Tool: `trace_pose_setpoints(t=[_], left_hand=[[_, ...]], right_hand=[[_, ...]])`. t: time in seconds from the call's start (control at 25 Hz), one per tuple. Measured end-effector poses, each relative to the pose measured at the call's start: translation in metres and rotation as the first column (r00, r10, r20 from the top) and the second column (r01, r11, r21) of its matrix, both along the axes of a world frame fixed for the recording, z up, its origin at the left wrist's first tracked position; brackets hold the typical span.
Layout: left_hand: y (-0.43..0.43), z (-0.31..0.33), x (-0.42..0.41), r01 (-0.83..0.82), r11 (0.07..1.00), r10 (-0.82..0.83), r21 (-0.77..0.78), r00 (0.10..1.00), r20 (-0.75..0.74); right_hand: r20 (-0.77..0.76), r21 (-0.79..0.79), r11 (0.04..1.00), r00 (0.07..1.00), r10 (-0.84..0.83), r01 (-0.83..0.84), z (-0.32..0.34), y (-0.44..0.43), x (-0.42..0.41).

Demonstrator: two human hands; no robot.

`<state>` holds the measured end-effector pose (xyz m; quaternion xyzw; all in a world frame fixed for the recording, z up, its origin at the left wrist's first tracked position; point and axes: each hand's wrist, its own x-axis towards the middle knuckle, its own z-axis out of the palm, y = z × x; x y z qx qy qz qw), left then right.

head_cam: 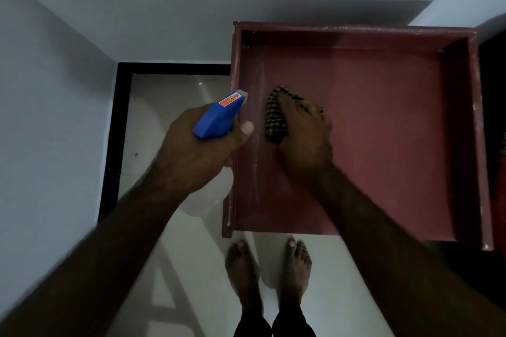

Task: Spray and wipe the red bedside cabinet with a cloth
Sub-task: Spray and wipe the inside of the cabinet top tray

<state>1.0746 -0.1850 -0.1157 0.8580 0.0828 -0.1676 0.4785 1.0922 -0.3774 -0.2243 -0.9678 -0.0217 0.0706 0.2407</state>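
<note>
The red bedside cabinet (383,123) fills the right half of the view, seen from above, with a raised rim around a flat top. My right hand (304,128) presses a black-and-cream checked cloth (275,117) onto the cabinet's left part. Just outside the cabinet's left rim, my left hand (197,150) grips a spray bottle with a blue trigger head (219,117), its nozzle pointing away from me. The bottle's clear body shows faintly below the hand.
Grey walls meet in a corner at the left and back, edged by a black skirting (120,123). Pale glossy floor tiles (175,254) lie left of the cabinet. My bare feet (268,265) stand at the cabinet's front edge. Something dark borders the far right.
</note>
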Motion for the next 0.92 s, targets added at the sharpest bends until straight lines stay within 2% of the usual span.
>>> trace_pose_setpoints(t=[0.08,0.2,0.36,0.48,0.64,0.76,0.92], left_hand=[[0.002,-0.003,-0.008,0.011,0.999,-0.011,0.03,1.0,0.007],[0.004,-0.006,-0.02,0.018,0.998,-0.018,0.067,1.0,0.007],[0.006,-0.011,-0.036,0.011,0.999,-0.011,0.038,1.0,-0.005],[0.006,-0.014,-0.045,0.031,0.998,-0.031,0.051,1.0,0.002],[0.006,-0.014,-0.053,0.017,1.0,-0.017,0.008,1.0,-0.003],[0.006,-0.012,-0.058,0.014,1.0,-0.015,0.016,1.0,0.015],[0.007,-0.012,-0.063,0.012,1.0,-0.012,0.002,1.0,0.017]], right_hand=[[-0.01,0.013,1.0,1.0,-0.01,0.01,0.002,0.005,-0.007],[-0.02,-0.012,0.99,0.989,0.143,-0.143,-0.002,-0.003,-0.018],[-0.005,-0.041,0.999,1.0,0.017,-0.017,-0.003,-0.003,-0.033],[0.005,-0.045,0.994,0.995,0.103,-0.102,-0.005,-0.003,-0.048],[-0.005,-0.05,0.997,0.999,0.051,-0.051,-0.002,-0.008,-0.067],[-0.03,-0.062,0.987,0.988,0.149,-0.15,-0.002,-0.011,-0.086],[-0.043,-0.07,0.998,0.999,0.001,-0.004,0.0,-0.003,-0.1]])
